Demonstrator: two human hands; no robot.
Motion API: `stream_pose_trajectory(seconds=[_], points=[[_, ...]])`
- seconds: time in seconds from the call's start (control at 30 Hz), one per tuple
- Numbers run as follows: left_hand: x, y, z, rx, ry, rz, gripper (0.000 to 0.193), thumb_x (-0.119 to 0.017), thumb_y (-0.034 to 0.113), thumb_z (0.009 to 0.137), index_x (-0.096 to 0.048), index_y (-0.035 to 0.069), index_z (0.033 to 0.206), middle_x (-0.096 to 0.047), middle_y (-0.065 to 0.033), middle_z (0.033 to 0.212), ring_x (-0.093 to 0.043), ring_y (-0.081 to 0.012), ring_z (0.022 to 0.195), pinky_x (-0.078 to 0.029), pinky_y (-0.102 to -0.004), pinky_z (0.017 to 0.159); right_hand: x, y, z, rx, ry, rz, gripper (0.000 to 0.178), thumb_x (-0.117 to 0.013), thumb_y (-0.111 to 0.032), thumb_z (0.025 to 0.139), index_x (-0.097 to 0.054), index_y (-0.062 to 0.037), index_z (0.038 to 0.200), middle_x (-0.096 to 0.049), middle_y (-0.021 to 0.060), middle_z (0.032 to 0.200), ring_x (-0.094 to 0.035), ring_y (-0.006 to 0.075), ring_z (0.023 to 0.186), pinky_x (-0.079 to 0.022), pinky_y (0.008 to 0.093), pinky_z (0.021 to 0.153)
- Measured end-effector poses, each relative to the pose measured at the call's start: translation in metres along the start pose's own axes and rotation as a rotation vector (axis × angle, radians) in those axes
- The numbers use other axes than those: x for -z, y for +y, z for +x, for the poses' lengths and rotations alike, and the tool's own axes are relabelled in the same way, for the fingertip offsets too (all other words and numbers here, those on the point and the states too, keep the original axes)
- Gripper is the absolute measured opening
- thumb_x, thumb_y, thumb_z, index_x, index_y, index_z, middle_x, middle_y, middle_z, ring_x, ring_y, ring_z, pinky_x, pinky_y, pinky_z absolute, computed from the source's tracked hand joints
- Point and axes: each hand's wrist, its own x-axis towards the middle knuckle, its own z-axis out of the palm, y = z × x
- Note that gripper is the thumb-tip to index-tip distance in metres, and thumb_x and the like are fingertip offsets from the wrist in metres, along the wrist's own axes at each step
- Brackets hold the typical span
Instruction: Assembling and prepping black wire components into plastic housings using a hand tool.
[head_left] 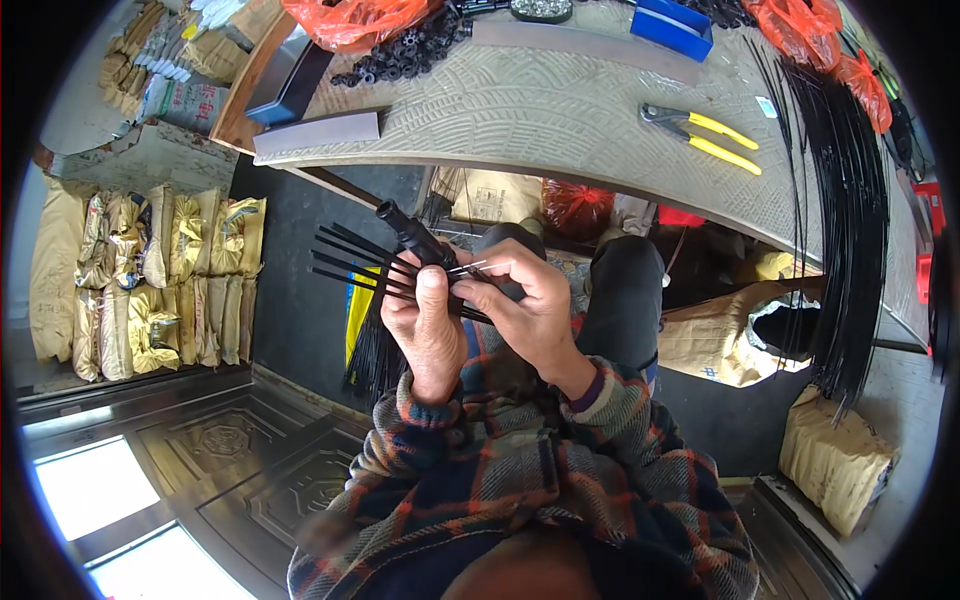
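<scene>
In front of my lap, my left hand point(428, 325) is closed around a black tube point(408, 232) with a ringed upper end. Several flat black rods fan out to the left from the same grip; together they look like part of an umbrella frame. Close against it, my right hand point(525, 305) has thumb and forefinger pinched at the tube's lower end. Thin, shiny wire-like pieces point(467, 267) show between the two hands. Exactly what the right fingertips hold is partly hidden. Below the left hand hangs a bundle of thin black rods point(376, 352).
Ahead stands a table point(560, 110) bearing yellow-handled cutters point(700, 137), a blue box point(672, 28) and a heap of black plastic parts point(405, 52). Long black rods point(840, 200) hang over its right end. Wrapped bundles point(150, 280) line the left side; a paper sack point(715, 335) lies beneath.
</scene>
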Motion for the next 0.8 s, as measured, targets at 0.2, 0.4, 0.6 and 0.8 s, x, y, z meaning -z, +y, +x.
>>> stream_pose_trajectory(seconds=[0.2, 0.4, 0.6, 0.8], points=[[-0.003, -0.001, -0.003, -0.067, 0.038, 0.059, 0.028, -0.052, 0.023, 0.090, -0.053, -0.002, 0.101, -0.058, -0.0105, 0.091, -0.055, -0.0144, 0.077, -0.045, -0.0265, 0.070, 0.004, -0.001, 0.005, -0.228, -0.053, 0.142, 0.009, -0.068, 0.001, 0.075, -0.061, 0.0043, 0.080, -0.059, 0.0013, 0.071, -0.051, 0.0030, 0.065, -0.041, 0.0179, 0.057], [-0.002, 0.000, -0.009, -0.067, 0.030, 0.119, 0.030, -0.052, 0.025, 0.091, -0.052, -0.003, 0.101, -0.058, -0.0106, 0.092, -0.055, -0.0137, 0.078, -0.044, -0.0256, 0.071, 0.001, -0.002, 0.001, -0.233, -0.054, 0.147, 0.011, -0.068, -0.001, 0.074, -0.059, 0.0039, 0.079, -0.062, 0.0046, 0.075, -0.054, 0.0047, 0.067, -0.045, 0.0201, 0.058], [0.000, -0.005, -0.008, 0.087, 0.025, -0.037, 0.037, -0.057, 0.032, 0.087, -0.053, -0.002, 0.098, -0.053, -0.0059, 0.092, -0.047, -0.0110, 0.081, -0.039, -0.0257, 0.073, -0.005, 0.009, -0.012, -0.133, 0.003, 0.104, 0.020, -0.069, 0.002, 0.072, -0.052, -0.0020, 0.082, -0.054, 0.0034, 0.082, -0.052, 0.0073, 0.075, -0.044, 0.0216, 0.066], [0.007, -0.003, -0.005, 0.159, -0.048, -0.197, 0.034, -0.061, 0.030, 0.084, -0.051, 0.000, 0.095, -0.050, -0.0051, 0.087, -0.046, -0.0123, 0.081, -0.038, -0.0264, 0.072, -0.007, 0.002, -0.013, 0.066, 0.056, -0.062, 0.015, -0.071, 0.001, 0.070, -0.059, 0.0003, 0.079, -0.058, 0.0082, 0.080, -0.056, 0.0130, 0.073, -0.045, 0.0237, 0.065]])
